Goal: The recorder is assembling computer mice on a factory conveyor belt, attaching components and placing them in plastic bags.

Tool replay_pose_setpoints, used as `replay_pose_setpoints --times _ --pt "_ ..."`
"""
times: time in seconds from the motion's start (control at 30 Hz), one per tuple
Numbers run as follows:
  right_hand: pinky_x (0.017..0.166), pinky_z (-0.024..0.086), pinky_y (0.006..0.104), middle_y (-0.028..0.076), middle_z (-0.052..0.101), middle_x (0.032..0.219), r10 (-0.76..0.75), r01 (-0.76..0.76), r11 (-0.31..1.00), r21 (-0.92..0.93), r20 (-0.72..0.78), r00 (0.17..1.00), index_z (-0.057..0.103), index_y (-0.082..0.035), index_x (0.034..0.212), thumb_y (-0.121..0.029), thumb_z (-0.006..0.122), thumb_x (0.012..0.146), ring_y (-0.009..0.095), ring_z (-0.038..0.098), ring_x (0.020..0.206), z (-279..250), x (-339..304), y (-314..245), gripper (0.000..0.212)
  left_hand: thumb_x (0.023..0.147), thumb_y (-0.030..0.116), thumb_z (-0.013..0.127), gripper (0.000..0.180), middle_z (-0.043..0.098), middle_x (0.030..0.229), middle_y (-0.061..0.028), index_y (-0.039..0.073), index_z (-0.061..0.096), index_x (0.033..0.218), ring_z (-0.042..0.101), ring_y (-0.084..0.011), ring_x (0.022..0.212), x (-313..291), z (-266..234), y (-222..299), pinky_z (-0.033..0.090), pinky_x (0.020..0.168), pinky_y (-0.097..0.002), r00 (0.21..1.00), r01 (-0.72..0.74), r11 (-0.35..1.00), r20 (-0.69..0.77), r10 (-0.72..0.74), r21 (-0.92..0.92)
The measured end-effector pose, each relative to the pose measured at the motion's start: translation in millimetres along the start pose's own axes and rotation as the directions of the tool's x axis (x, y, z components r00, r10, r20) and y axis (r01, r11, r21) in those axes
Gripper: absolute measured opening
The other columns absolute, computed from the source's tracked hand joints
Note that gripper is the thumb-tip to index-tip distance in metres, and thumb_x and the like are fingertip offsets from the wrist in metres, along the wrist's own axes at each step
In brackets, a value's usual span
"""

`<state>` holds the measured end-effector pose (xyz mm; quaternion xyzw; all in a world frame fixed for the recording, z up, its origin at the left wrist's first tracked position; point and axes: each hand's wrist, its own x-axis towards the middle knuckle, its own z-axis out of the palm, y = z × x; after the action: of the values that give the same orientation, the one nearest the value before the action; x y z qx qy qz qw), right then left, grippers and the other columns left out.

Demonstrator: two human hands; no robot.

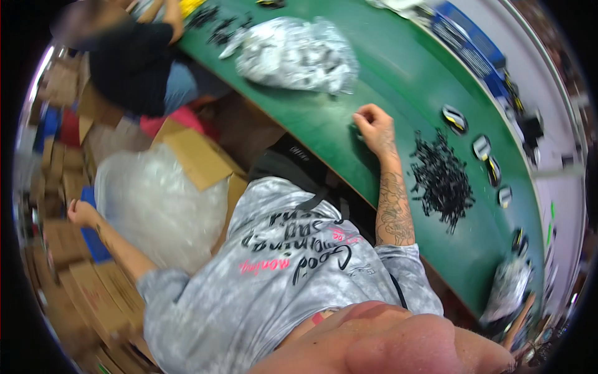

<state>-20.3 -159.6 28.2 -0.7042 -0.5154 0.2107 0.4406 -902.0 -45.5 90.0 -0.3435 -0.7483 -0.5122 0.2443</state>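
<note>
My right hand (375, 129) is over the green table (299, 115), its fingers curled together. Whatever they may hold is too small or hidden to make out. It lies between a clear plastic bag (299, 56) full of pale wrapped pieces and a loose pile of small black parts (442, 177). My left hand (81, 214) is out to the side, away from the table, with its fingers curled in. What is in it, if anything, cannot be seen. Close to it are a blue object (96, 240) and a large clear plastic bag (165, 206) in an open cardboard box (193, 156).
Several black, grey and yellow round items (481, 148) line the table's far side, beside blue boxes (467, 40). A second filled bag (507, 287) lies at the right end. Another person (134, 62) works at the upper left. Stacked cartons (103, 293) fill the left side.
</note>
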Motion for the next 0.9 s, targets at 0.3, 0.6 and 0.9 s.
replay_pose_setpoints --times 0.3,0.6,0.9 --pt "0.07 0.054 0.0394 0.015 0.07 0.079 -0.013 0.009 0.996 -0.089 -0.039 0.999 0.071 -0.002 0.096 -0.021 0.071 0.086 0.029 0.069 0.074 -3.0 -7.3 -2.3 0.021 0.088 0.0 0.064 0.02 0.073 0.097 -0.0171 0.001 0.069 0.107 0.072 -0.0289 0.087 -376.6 24.6 529.7 0.056 0.077 -0.035 0.126 0.061 0.169 0.175 0.976 -0.984" --pt "0.063 0.049 0.0436 0.014 0.06 0.069 0.07 -0.087 0.995 -0.038 -0.321 0.944 0.066 -0.002 0.089 -0.011 0.072 0.084 0.032 0.06 0.064 10.1 -120.6 -25.1 0.011 0.085 0.037 0.078 0.064 0.068 0.127 -0.0185 0.0 0.061 0.134 0.066 -0.0285 0.114 -701.8 15.2 752.1 0.05 0.103 -0.0412 -0.275 0.221 0.315 0.251 0.928 -0.923" --pt "0.061 0.047 0.0394 0.007 0.05 0.06 0.137 -0.176 0.983 -0.055 -0.424 0.895 0.066 -0.005 0.083 -0.006 0.072 0.08 0.026 0.053 0.057 14.7 -129.1 -23.6 0.007 0.083 0.032 0.083 0.07 0.063 0.134 -0.0186 -0.003 0.056 0.138 0.063 -0.0278 0.12 -721.3 22.7 738.9 0.049 0.105 -0.0384 -0.378 0.57 0.39 0.19 0.906 -0.723"
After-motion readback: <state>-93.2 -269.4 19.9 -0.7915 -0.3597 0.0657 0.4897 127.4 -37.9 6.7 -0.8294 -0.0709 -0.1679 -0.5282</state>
